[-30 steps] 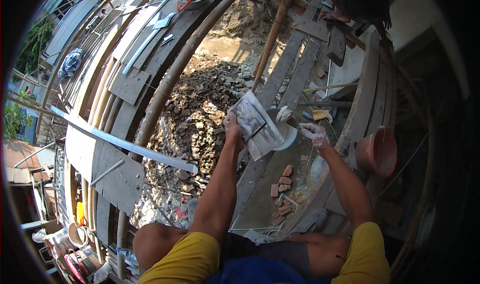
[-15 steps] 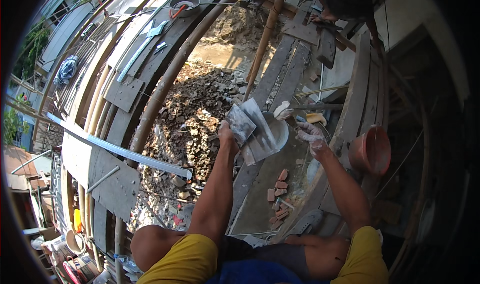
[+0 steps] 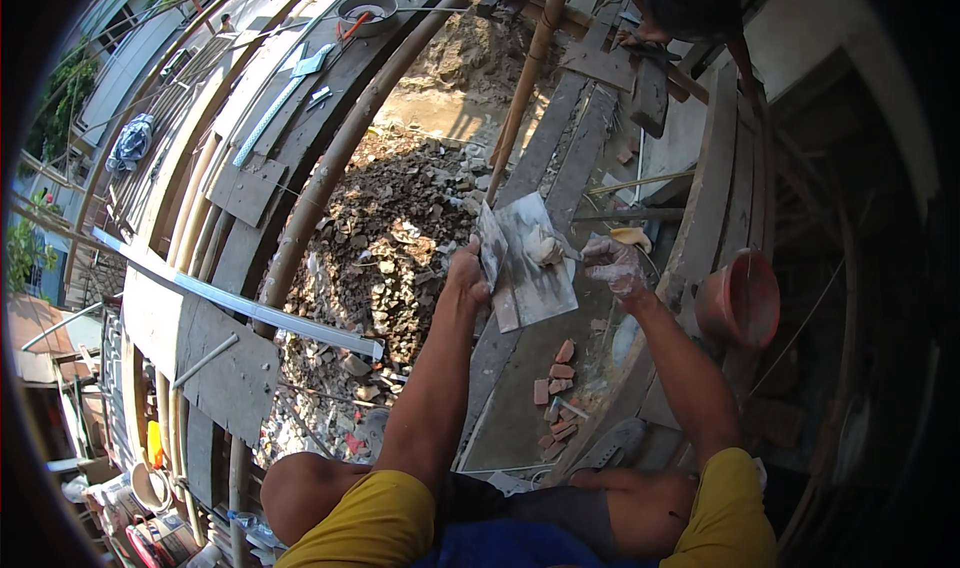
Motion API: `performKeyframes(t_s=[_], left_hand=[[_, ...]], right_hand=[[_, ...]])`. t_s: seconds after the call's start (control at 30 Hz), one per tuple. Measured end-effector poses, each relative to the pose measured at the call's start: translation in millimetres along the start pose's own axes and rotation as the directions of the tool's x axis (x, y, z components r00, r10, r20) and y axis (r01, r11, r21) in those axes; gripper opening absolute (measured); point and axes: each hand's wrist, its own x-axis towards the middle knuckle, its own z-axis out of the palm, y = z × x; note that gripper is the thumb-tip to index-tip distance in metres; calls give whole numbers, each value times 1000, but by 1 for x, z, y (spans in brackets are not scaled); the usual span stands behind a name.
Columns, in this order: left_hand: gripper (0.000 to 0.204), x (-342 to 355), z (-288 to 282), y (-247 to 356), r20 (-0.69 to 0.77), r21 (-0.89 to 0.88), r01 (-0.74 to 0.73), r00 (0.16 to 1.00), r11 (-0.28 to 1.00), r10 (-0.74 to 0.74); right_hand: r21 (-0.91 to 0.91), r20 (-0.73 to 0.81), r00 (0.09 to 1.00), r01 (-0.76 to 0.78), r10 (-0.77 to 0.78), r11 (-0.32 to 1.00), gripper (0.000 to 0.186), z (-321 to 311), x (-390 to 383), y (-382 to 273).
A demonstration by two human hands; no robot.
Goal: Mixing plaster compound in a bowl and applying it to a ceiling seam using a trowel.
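One reddish bucket (image 3: 714, 306), contents unclear, near whitened right fingers (image 3: 602, 251)

Board (image 3: 540, 303) between rubble (image 3: 385, 213) and bucket (image 3: 716, 303)

I'd call it an outdoor building site: I see wooden planks (image 3: 547, 150), a wooden pole (image 3: 523, 96), rubble heap (image 3: 390, 208), loose bricks (image 3: 561, 371), dirt mound (image 3: 468, 56), reddish bucket (image 3: 716, 306).

flat board (image 3: 538, 290) looks kinda smooth but chalky; bucket (image 3: 716, 306) seems dull plastic; planks (image 3: 549, 140) are rough wood; bricks (image 3: 561, 372) matt
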Motion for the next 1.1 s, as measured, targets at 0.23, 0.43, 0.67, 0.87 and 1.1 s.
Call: performKeyframes(t_s=[0.23, 0.43, 0.67, 0.87, 1.1], left_hand=[[47, 1, -12, 12, 12, -115, -27, 1000, 993, 28], [42, -4, 18, 2, -117, -89, -75, 991, 993, 65], [43, -1, 13, 3, -151, -131, -171, 977, 976, 151], [44, 4, -1, 9, -161, -192, -251, 962, 949, 222], [48, 0, -1, 17, -164, -183, -328, 940, 927, 300]], right_hand=[[6, 19, 998, 65, -65, 998, 35, -11, -1, 15], [-104, 29, 999, 38, -35, 994, 30, -27, -11, 10], [-109, 15, 999, -35, 37, 993, 31, -32, -12, 6], [-41, 2, 996, -87, 87, 995, 30, -15, -13, -4], [-83, -4, 997, -75, 75, 994, 27, -24, -12, -2]])
